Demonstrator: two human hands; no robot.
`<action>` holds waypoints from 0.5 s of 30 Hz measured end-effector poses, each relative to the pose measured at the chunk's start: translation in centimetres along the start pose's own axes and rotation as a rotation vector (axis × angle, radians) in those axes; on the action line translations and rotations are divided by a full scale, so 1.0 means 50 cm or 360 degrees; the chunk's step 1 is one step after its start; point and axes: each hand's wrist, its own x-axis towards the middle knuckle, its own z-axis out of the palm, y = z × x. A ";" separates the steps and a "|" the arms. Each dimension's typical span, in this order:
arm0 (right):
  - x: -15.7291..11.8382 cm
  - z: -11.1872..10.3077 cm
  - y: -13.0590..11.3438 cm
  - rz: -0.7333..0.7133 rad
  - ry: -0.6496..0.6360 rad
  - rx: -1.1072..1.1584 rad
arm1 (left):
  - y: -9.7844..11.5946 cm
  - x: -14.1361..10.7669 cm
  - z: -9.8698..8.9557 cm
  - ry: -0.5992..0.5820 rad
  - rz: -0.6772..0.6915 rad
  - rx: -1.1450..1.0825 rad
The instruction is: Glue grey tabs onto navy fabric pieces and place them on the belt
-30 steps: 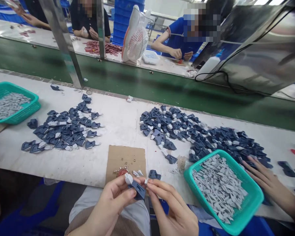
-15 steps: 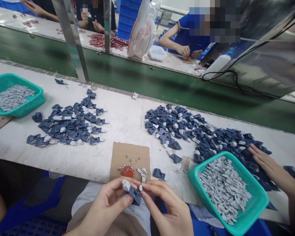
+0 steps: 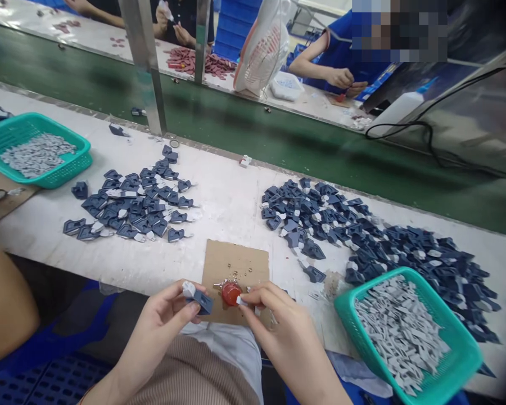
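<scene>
My left hand [image 3: 168, 312] is closed on a dark blue plastic part [image 3: 203, 301] with a white knob-like piece [image 3: 189, 289] at its upper end. Between thumb and fingertips, my right hand [image 3: 280, 318] pinches a small light grey plastic piece [image 3: 240, 301]. That piece is at the right edge of a round red cap [image 3: 230, 293], which appears wet and lies on a cardboard square [image 3: 236, 256]. Drops of clear liquid surround the cap. More pale pieces lie partly hidden beneath my right fingers.
Dark blue parts form a left pile [image 3: 130, 202] and a larger right pile [image 3: 320, 211]. A green basket [image 3: 409, 332] of grey pieces stands at right, another green basket [image 3: 73, 163] at far left. Co-workers sit across the green strip [image 3: 219, 121]; an arm [image 3: 8, 298] shows at left.
My hands have moved apart: the left went left and up with the blue part, the right brought the grey piece to the red cap. Another person's hand has left the right pile.
</scene>
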 end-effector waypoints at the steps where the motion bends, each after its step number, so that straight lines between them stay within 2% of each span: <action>1: 0.008 0.001 -0.001 0.0003 -0.0057 -0.0035 | 0.001 0.001 -0.003 -0.0004 0.0000 0.0015; 6: 0.033 0.006 -0.008 0.0026 -0.0232 -0.0243 | -0.010 0.004 -0.004 0.0025 -0.0006 -0.0029; 10: 0.037 0.010 -0.013 -0.0010 -0.0227 -0.0329 | -0.019 0.009 -0.002 -0.0017 0.0022 -0.0114; 12: 0.039 0.007 -0.016 0.0005 -0.0196 -0.0271 | -0.017 0.013 0.000 -0.0052 0.0046 -0.0142; 15: 0.043 -0.012 -0.021 0.0139 -0.0192 0.0096 | -0.007 0.020 0.008 -0.0122 0.0043 -0.0151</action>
